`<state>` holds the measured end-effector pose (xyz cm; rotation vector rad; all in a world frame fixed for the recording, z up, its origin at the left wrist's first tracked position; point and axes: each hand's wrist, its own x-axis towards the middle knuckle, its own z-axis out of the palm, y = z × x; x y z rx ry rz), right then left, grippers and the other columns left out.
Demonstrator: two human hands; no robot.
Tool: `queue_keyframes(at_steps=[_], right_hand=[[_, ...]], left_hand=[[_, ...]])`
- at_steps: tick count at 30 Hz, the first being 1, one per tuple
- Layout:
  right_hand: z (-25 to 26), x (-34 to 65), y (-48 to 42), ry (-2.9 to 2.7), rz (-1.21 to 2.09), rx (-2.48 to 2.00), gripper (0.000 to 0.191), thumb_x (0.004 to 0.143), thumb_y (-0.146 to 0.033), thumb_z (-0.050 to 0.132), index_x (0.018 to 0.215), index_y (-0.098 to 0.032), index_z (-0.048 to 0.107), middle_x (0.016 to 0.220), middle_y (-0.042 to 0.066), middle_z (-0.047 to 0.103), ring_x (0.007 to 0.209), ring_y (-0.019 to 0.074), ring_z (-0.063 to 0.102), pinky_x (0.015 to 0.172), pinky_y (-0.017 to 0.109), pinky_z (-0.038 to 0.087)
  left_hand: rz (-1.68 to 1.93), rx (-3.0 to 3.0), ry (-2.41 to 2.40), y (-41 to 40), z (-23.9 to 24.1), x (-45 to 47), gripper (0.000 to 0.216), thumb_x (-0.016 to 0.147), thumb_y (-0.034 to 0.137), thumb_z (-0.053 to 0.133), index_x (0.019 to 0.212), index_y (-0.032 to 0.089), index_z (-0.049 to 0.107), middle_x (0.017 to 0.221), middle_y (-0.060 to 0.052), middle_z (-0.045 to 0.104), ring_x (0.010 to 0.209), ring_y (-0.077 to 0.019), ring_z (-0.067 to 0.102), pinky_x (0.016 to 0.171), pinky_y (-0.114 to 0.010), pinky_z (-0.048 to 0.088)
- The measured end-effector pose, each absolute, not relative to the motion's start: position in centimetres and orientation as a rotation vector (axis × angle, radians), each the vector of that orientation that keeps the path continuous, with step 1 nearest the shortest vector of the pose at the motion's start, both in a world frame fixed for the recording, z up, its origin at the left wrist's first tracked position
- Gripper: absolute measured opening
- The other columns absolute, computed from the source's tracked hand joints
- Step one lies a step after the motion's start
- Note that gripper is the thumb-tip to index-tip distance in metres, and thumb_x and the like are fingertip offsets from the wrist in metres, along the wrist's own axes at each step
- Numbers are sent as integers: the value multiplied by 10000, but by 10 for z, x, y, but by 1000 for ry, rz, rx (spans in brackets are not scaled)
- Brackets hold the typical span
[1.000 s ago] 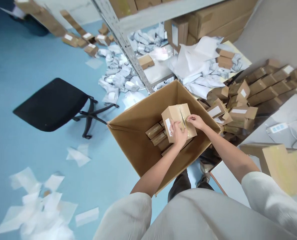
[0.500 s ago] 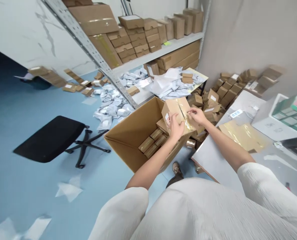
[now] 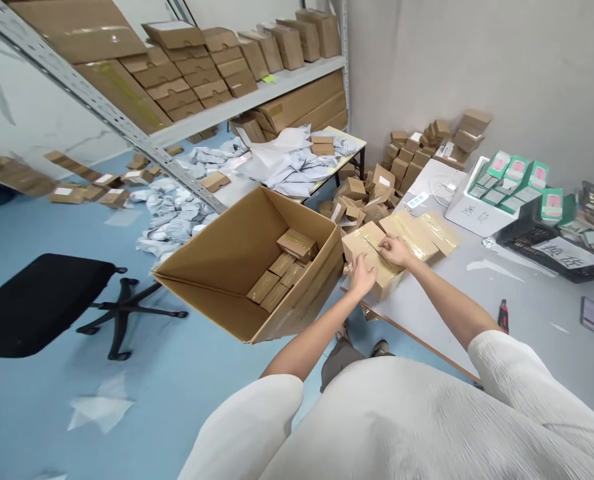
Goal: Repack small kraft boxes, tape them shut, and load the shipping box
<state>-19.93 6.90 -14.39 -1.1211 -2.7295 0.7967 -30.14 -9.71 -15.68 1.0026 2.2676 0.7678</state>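
A taped brown cardboard box (image 3: 364, 248) rests on the corner of the white table (image 3: 521, 300). My left hand (image 3: 362, 275) grips its near side, fingers curled around it. My right hand (image 3: 395, 251) presses on its top with fingers closed on the edge. To the left stands a large open carton (image 3: 217, 267) with several small brown boxes (image 3: 287, 263) stacked inside. A flat brown box (image 3: 419, 233) lies just behind the one I hold.
A black office chair (image 3: 41, 300) stands on the blue floor at left. Metal shelving (image 3: 201, 73) holds many brown boxes. Grey mailers (image 3: 287, 163) and loose boxes (image 3: 421, 143) pile up behind. Green packs (image 3: 514, 180), a black crate (image 3: 551, 250), a cutter (image 3: 503, 315) and a phone (image 3: 590, 313) lie on the table.
Both hands lifted the taped box out of the large carton and carried it right, down onto the table corner. The view swung up and right.
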Motion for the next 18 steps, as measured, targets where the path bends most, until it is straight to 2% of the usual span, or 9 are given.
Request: queue_keyframes(at_steps=[2, 5, 8, 11, 14, 18], right_hand=[[-155, -184, 62, -2845, 722, -1158, 299, 941, -245, 602, 1159, -220, 805, 1320, 145, 724, 1292, 372, 612, 1141, 524, 450], [-169, -164, 46, -2928, 671, -1092, 351, 956, -214, 584, 1240, -214, 790, 1491, 190, 641, 1443, 397, 512, 1173, 559, 411], [-180, -147, 25, -2913, 668, -1079, 440, 983, -276, 603, 1402, -219, 725, 1663, 204, 514, 1539, 397, 427, 1217, 584, 371], [-186, -136, 8, -2889, 689, -1132, 547, 999, -353, 631, 1529, -218, 643, 1721, 211, 458, 1581, 393, 391, 1242, 578, 353], [-187, -131, 2, -2892, 668, -1161, 565, 1012, -373, 639, 1565, -261, 620, 1739, 189, 453, 1600, 384, 380, 1261, 578, 329], [-185, -133, 7, -2927, 618, -1221, 556, 1039, -356, 592, 1584, -248, 610, 1759, 175, 434, 1625, 363, 347, 1281, 573, 304]], left_hand=[[748, 1048, 2179, -100, -168, -295, 628, 913, 192, 674, 1525, 257, 549, 1605, -135, 583, 1452, -284, 592, 1236, -419, 454], [646, 1167, 2126, -104, -177, -300, 626, 894, 152, 680, 1505, 240, 576, 1566, -140, 611, 1441, -281, 601, 1224, -398, 460], [466, 1334, 2165, -108, -177, -314, 596, 929, 201, 678, 1512, 264, 575, 1632, -147, 540, 1531, -326, 503, 1264, -461, 419], [304, 1549, 2087, -107, -176, -329, 669, 933, 307, 735, 1569, 285, 528, 1726, -147, 434, 1611, -360, 382, 1307, -525, 353], [202, 1676, 1985, -103, -182, -335, 826, 873, 429, 837, 1610, 265, 503, 1790, -182, 333, 1655, -418, 291, 1318, -571, 323], [180, 1781, 1945, -94, -197, -338, 852, 916, 499, 799, 1653, 220, 474, 1820, -220, 263, 1680, -451, 231, 1313, -603, 328]])
